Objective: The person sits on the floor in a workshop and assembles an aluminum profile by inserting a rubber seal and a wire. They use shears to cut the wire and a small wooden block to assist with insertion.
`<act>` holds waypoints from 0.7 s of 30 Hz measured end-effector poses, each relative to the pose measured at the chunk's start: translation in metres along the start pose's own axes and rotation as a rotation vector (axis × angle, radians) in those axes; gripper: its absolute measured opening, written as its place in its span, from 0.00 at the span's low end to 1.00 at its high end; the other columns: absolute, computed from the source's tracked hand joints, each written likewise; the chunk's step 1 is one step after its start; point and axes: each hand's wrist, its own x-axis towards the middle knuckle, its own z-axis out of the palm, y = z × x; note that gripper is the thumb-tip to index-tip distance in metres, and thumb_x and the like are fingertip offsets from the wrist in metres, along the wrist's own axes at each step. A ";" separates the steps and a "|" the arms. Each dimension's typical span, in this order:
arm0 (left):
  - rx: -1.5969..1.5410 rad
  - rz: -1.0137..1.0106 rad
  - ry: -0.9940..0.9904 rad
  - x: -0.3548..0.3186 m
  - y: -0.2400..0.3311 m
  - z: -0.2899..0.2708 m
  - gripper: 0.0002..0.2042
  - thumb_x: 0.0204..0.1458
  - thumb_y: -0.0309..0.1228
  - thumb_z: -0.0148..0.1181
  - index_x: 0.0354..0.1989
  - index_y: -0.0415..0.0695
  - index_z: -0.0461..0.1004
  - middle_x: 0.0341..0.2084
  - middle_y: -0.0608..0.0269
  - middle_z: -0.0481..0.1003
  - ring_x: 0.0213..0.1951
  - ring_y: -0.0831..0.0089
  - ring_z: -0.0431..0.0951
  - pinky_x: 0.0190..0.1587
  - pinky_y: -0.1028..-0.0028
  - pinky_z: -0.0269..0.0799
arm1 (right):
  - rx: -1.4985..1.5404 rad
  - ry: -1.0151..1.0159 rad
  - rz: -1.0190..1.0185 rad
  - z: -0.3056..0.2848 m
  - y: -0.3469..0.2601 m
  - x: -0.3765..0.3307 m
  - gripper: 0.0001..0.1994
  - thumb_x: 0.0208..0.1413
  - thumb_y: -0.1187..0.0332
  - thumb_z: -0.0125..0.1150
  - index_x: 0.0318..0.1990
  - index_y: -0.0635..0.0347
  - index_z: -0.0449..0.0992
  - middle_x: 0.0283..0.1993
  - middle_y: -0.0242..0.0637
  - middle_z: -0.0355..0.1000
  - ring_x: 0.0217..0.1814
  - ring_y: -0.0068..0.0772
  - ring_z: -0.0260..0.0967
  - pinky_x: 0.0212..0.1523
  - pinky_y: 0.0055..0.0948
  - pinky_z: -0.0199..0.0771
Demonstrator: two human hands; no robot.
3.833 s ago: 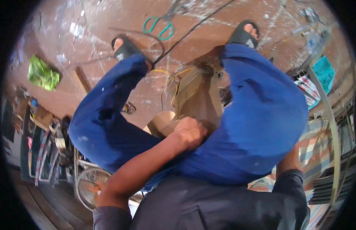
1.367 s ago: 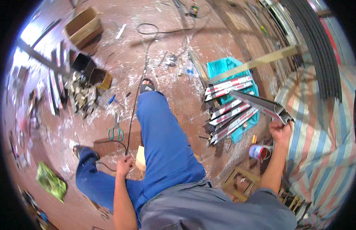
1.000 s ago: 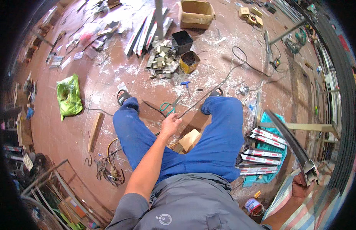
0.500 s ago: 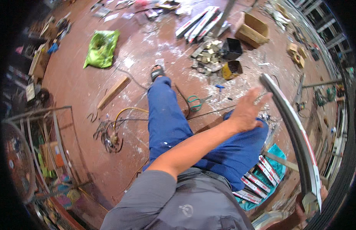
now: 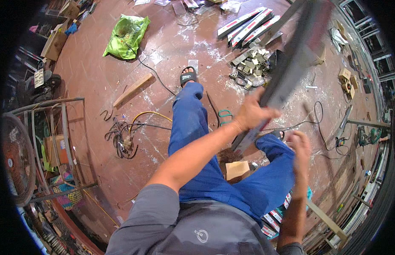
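Dark bar [image 5: 291, 63] clamped in left hand [image 5: 250, 112], right hand [image 5: 301, 148] free, unclenched; reddish workshop floor [image 5: 95, 80] scuffed white.

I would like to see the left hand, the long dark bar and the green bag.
Left hand [image 5: 251, 113]: head view, back of the hand.
Long dark bar [image 5: 284, 70]: head view, middle of its length.
Green bag [image 5: 124, 41]: head view, its crumpled middle.
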 end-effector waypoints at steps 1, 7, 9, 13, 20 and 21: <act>0.029 -0.048 0.095 0.017 0.023 -0.018 0.28 0.43 0.40 0.80 0.51 0.38 0.78 0.41 0.56 0.83 0.43 0.68 0.82 0.53 0.66 0.77 | -0.148 -0.058 -0.080 0.020 0.041 0.027 0.13 0.67 0.64 0.63 0.50 0.64 0.81 0.46 0.34 0.79 0.47 0.25 0.75 0.53 0.27 0.74; 0.052 -0.065 0.578 0.083 -0.011 -0.165 0.21 0.51 0.34 0.76 0.48 0.37 0.77 0.34 0.61 0.81 0.31 0.75 0.80 0.36 0.69 0.78 | -0.227 -0.215 0.105 0.160 0.198 0.120 0.15 0.65 0.60 0.65 0.49 0.64 0.83 0.44 0.41 0.83 0.47 0.32 0.79 0.51 0.33 0.76; -0.012 -0.121 0.692 0.074 -0.031 -0.204 0.19 0.53 0.26 0.73 0.52 0.39 0.75 0.37 0.62 0.80 0.34 0.74 0.80 0.40 0.71 0.79 | -0.279 -0.315 0.193 0.200 0.222 0.141 0.17 0.64 0.58 0.67 0.50 0.65 0.83 0.47 0.39 0.83 0.49 0.30 0.79 0.52 0.33 0.76; 0.014 -0.201 0.744 0.078 -0.046 -0.234 0.21 0.56 0.28 0.72 0.56 0.39 0.73 0.41 0.64 0.80 0.40 0.76 0.80 0.47 0.72 0.76 | -0.351 -0.463 0.235 0.275 0.255 0.193 0.21 0.63 0.54 0.66 0.54 0.62 0.81 0.48 0.48 0.83 0.52 0.43 0.81 0.53 0.38 0.78; 0.039 -0.403 0.792 0.091 -0.041 -0.214 0.26 0.50 0.26 0.74 0.58 0.37 0.72 0.45 0.60 0.80 0.45 0.73 0.80 0.54 0.71 0.74 | -0.827 -0.550 -0.035 0.391 0.315 0.262 0.21 0.63 0.51 0.63 0.51 0.59 0.77 0.50 0.51 0.79 0.52 0.57 0.78 0.50 0.52 0.78; 0.049 -0.418 0.795 0.093 -0.042 -0.210 0.27 0.49 0.26 0.74 0.58 0.37 0.72 0.46 0.60 0.80 0.45 0.73 0.80 0.55 0.71 0.74 | -0.917 -0.540 -0.073 0.401 0.325 0.266 0.20 0.63 0.51 0.63 0.49 0.59 0.77 0.48 0.50 0.79 0.51 0.57 0.78 0.51 0.53 0.77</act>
